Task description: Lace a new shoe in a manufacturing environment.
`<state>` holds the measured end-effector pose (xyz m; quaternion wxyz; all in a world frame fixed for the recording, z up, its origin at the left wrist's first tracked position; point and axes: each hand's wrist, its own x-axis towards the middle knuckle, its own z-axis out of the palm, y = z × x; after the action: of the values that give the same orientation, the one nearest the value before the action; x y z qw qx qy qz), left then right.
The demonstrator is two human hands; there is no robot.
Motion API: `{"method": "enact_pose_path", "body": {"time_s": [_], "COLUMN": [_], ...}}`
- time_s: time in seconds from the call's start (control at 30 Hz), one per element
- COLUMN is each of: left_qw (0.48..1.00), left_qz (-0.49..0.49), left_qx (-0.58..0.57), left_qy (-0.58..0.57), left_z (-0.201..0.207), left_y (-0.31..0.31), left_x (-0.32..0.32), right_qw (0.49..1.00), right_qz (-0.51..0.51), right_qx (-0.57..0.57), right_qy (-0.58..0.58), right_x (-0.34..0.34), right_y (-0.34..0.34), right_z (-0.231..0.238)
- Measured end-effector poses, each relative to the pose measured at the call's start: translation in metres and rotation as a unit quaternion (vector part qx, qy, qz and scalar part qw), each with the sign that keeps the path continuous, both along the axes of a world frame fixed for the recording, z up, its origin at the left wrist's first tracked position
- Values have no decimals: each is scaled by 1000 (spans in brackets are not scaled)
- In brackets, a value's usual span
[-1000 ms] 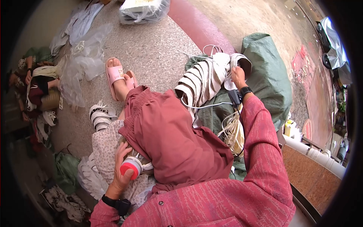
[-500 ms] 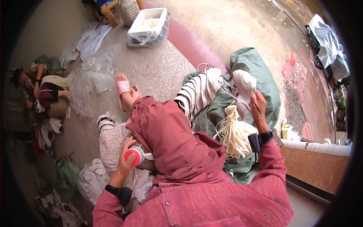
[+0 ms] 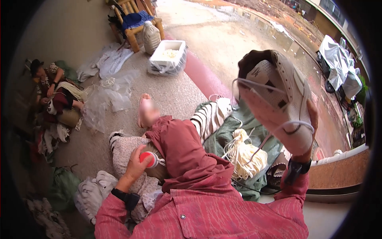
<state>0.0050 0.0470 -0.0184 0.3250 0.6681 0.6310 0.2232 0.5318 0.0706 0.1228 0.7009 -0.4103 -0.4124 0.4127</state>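
My right hand (image 3: 313,120) was raised out to my right with the forearm nearly upright, closed about the toe end of a pale shoe upper (image 3: 292,81). My fingers bent round its outer edge; the thumb was hidden behind the piece, so I cannot tell how it pressed. The upper hung tilted in the air, toe down toward my wrist, its dark-lined opening up and to the left, eyelets along the right side. A whitish cord (image 3: 260,86) crossed that opening, looped the toe and trailed toward a cream cord bundle (image 3: 246,157). A black wristband (image 3: 293,170) sat below the hand, against my red sleeve (image 3: 292,191). My left hand (image 3: 136,162) lay low by my lap, its forearm slanting in from the lower left, the wrist in a dark band (image 3: 125,199). It was curled on a red-topped spool (image 3: 149,159), the fingers pointing forward and the thumb side against the red face; the fingertips' hold on the far side I could not make out. The spool rested beside my maroon trousers (image 3: 191,155), above floral cloth (image 3: 129,155). Beyond my knee, a row of striped shoe uppers (image 3: 213,115) leaned on a green sack (image 3: 223,135), near the bundle.
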Motion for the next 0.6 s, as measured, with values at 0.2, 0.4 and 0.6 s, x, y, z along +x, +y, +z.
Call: {"method": "enact_pose_path", "body": {"time_s": [0.2,0.4,0.6], "left_qw": [943,799,883], "left_qz": [-108,-95,-128], "left_qx": [29,-167,-122], "left_qy": [-314,-570,-436], "left_z": [76,69,52], "left_y": [3,3,-5], "left_x": [38,62,59], "right_qw": [975,891,831], "right_qz": [202,392,478], "right_qx": [-89,-204,-282], "right_qy": [4,102,30], "right_x": [-98,-171,-171], "right_y": [5,4,6], "right_z": [-3,-32,-49]}}
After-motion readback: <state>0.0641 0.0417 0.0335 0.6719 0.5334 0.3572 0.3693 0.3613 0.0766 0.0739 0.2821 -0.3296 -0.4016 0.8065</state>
